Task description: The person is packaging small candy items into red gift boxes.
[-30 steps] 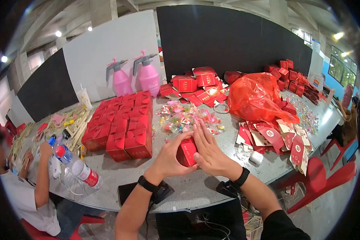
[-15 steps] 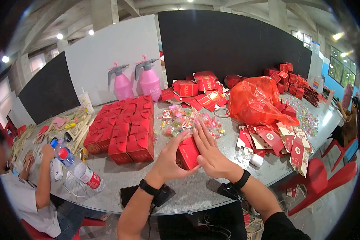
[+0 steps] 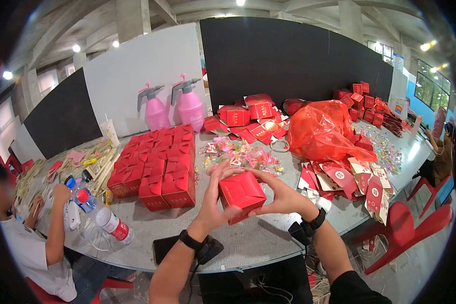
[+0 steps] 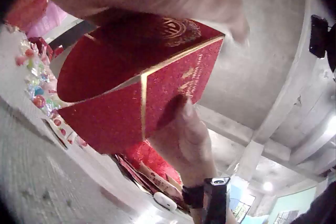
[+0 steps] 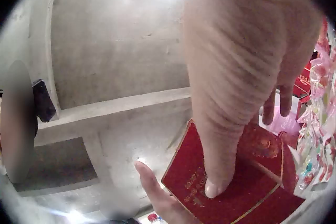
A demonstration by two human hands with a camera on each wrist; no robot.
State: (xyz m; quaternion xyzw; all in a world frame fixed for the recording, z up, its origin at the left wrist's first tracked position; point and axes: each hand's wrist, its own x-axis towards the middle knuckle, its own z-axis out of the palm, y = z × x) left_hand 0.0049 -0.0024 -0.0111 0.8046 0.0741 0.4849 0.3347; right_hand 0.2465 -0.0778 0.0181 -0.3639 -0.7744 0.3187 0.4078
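A red gift box (image 3: 242, 191) with gold print is held between both hands above the table's near side. My left hand (image 3: 214, 200) grips its left side, thumb on the near face. Around the opposite side curls my right hand (image 3: 288, 198), and its thumb presses a printed face in the right wrist view. In the left wrist view the box (image 4: 173, 71) has gold edges, a round gold emblem and a curved flap standing out at one end. Wrapped candies (image 3: 240, 156) lie just beyond the hands.
Rows of finished red boxes (image 3: 157, 164) stand left, with pink spray bottles (image 3: 189, 109) behind. A red plastic bag (image 3: 321, 131) and flat card pieces (image 3: 342, 177) lie right. A water bottle (image 3: 111, 223) and a phone (image 3: 163, 248) are near the front. Another person (image 3: 40, 243) sits at left.
The right hand has moved from lying slanted against the box to curling around its right side. The box has turned and tilted, and more of its top shows.
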